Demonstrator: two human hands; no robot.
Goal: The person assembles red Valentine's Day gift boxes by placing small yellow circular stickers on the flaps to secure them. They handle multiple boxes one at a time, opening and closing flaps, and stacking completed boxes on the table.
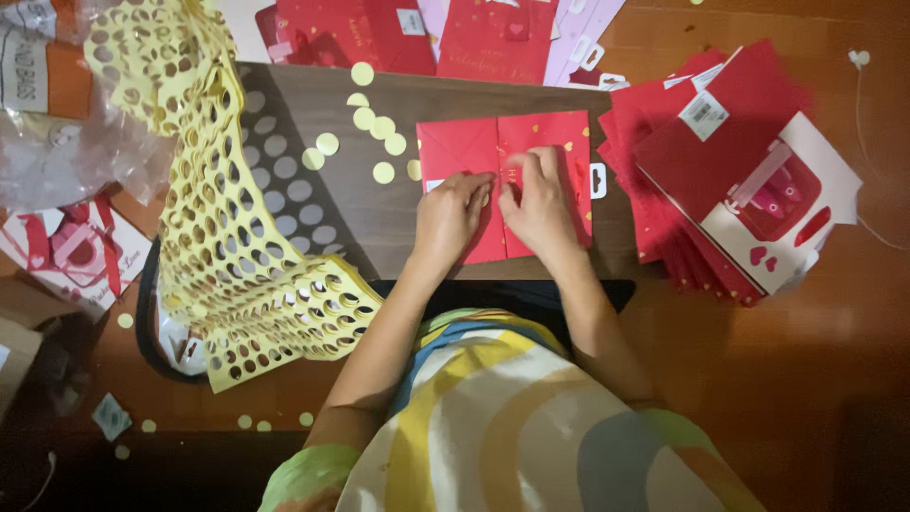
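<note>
From the head camera I see both hands pressed on a flat red paper envelope at the middle of the dark wooden table: left hand and right hand each pinch its centre seam in a closed grip. Punched yellow sticker sheets trail left; a stack of red card packs sits right.

Both hands press on a red envelope lying on the dark board: left hand and right hand meet at its middle seam. Left of the envelope lie loose yellow round stickers and punched yellow sheets (full of holes); right of it sits a stack of red packets.
</note>
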